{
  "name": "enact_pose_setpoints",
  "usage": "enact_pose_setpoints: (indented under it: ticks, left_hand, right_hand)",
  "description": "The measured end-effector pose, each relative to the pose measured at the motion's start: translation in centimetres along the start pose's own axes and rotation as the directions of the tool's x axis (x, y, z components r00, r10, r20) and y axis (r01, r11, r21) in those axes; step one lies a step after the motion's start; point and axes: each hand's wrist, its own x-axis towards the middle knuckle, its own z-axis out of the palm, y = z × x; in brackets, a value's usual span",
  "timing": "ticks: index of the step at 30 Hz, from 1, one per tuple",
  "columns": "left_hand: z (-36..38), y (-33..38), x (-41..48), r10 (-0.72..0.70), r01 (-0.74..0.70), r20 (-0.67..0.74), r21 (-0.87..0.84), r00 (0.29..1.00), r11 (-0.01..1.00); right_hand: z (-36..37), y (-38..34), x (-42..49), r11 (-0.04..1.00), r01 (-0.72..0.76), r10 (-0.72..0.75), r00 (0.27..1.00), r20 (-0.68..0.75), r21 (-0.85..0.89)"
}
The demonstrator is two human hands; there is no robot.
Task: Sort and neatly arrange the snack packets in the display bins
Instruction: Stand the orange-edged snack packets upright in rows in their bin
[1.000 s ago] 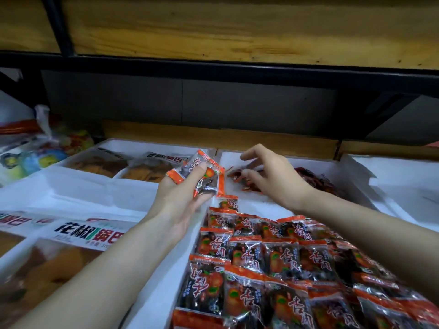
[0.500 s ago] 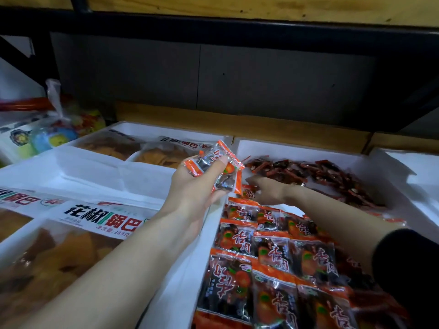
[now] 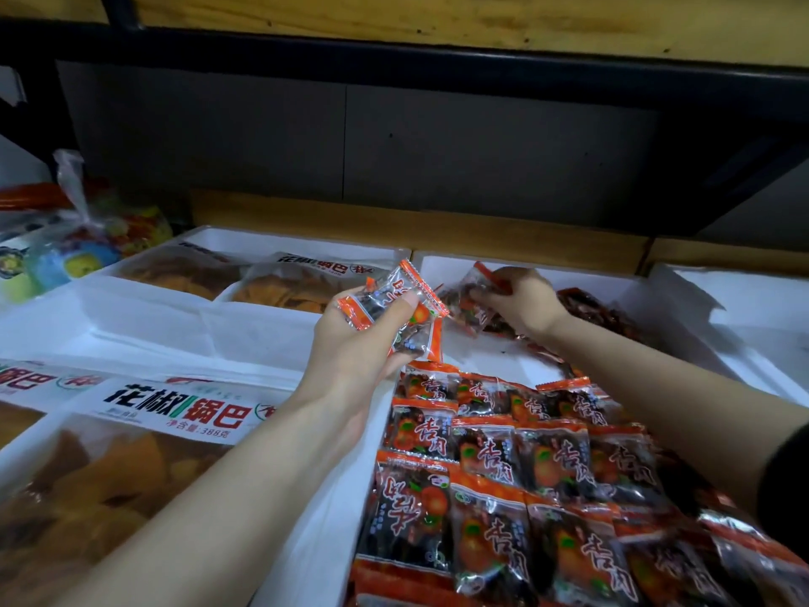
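I judge the white bin (image 3: 324, 532) in front of me a good half done. Its near part is filled with rows of packets (image 3: 516, 466) lying flat and overlapped, labels up, though one in the nearest row looks turned the other way round. Beyond the rows a bare strip of the bin's floor shows, and at the far end a loose pile (image 3: 599, 311) of the same snacks lies jumbled; as I read it, that pile is what is left to lay out. The bins to my left hold large bags of crisps (image 3: 175, 414) and seem outside this step. My left hand (image 3: 359, 343) hovers above the far end of the rows, fingers curled round a small bundle of packets (image 3: 394, 308), with the thumb pressed across the top one. My right hand (image 3: 525, 300) is at the near edge of the pile, fingers bent and pinching a single packet (image 3: 473, 295), which is tilted with one orange end sticking up.
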Motion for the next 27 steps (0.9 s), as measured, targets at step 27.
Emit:
enact_pose_setpoints:
  ticks: [27]
  left_hand:
    - [0.6,-0.4,-1.0,-0.038,0.039,0.094,-0.006,0.995,0.999]
  right_hand:
    - [0.4,-0.7,-6.5,0.999,-0.012,0.023,0.924,0.381,-0.033]
